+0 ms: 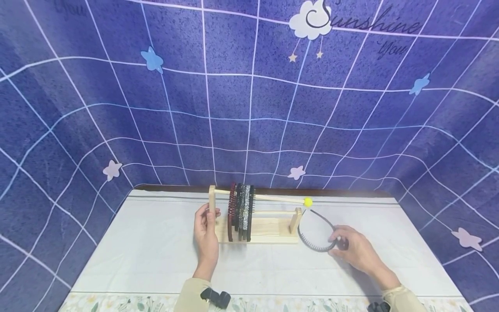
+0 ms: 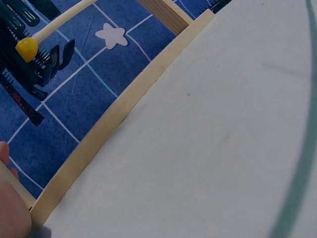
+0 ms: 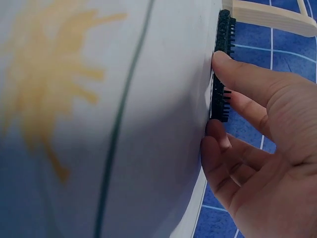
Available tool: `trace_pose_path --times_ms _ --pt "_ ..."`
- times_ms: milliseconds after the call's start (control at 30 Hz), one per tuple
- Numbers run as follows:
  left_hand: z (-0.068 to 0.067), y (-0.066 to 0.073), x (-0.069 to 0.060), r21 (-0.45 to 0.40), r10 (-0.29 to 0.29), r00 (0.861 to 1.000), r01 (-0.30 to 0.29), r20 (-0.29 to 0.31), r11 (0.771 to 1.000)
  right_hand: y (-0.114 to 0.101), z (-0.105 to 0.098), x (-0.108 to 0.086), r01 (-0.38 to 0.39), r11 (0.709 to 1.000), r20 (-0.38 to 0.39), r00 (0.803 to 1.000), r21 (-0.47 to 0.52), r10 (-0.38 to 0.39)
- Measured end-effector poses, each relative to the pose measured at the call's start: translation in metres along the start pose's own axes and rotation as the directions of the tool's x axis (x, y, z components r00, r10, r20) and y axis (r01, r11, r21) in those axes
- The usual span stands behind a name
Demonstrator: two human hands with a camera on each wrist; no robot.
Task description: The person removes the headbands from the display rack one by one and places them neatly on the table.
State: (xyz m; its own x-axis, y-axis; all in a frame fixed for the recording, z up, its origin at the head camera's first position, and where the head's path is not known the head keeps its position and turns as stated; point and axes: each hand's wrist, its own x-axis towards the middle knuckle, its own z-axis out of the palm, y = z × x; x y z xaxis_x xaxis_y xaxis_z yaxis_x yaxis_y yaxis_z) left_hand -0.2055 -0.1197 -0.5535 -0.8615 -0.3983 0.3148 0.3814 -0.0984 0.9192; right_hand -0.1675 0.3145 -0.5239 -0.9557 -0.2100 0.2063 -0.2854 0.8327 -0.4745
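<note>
A wooden headband stand (image 1: pixel 273 227) sits on the table, with several dark, red and silvery headbands (image 1: pixel 242 212) hung toward its left end. The upper rod ends in a yellow ball (image 1: pixel 308 202). My left hand (image 1: pixel 206 237) grips the stand's left post, thumb in front; only part of that hand (image 2: pixel 12 210) shows in the left wrist view. Right of the stand, my right hand (image 1: pixel 358 249) pinches a black toothed headband (image 1: pixel 316 249) at its right side. Close up in the right wrist view, thumb and fingers of that hand (image 3: pixel 277 124) hold the headband (image 3: pixel 221 101).
White cloth covers the table (image 1: pixel 148 251), with a floral border (image 1: pixel 124 303) along the near edge. Behind and at both sides hangs a blue gridded curtain (image 1: pixel 234 95) with stars. The stand's lower rod (image 1: pixel 274 212) runs between its posts.
</note>
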Motion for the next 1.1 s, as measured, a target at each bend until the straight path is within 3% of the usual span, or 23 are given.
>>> trace_pose_path --times_ms 400,633,767,933,1100 --pt "0.001 -0.001 0.001 -0.010 0.003 1.000 -0.003 0.006 1.000 0.000 -0.001 -0.002 0.045 0.999 -0.019 0.999 -0.007 -0.045" --pt "0.001 -0.001 0.000 -0.007 -0.008 1.000 0.008 0.002 1.000 0.003 0.001 -0.005 0.145 0.989 -0.056 0.988 -0.013 -0.146" --pt "0.000 -0.001 0.000 -0.002 -0.003 1.000 0.003 0.005 1.000 0.003 -0.001 -0.006 0.164 0.987 -0.076 0.984 -0.004 -0.163" --pt "0.000 -0.002 0.000 -0.012 0.001 1.000 0.000 0.008 1.000 -0.001 -0.011 -0.007 0.135 0.990 -0.147 0.981 0.028 -0.129" --pt "0.000 -0.001 0.000 -0.021 0.004 1.000 -0.004 0.007 1.000 -0.011 -0.019 -0.005 0.149 0.986 -0.251 0.960 0.071 -0.127"
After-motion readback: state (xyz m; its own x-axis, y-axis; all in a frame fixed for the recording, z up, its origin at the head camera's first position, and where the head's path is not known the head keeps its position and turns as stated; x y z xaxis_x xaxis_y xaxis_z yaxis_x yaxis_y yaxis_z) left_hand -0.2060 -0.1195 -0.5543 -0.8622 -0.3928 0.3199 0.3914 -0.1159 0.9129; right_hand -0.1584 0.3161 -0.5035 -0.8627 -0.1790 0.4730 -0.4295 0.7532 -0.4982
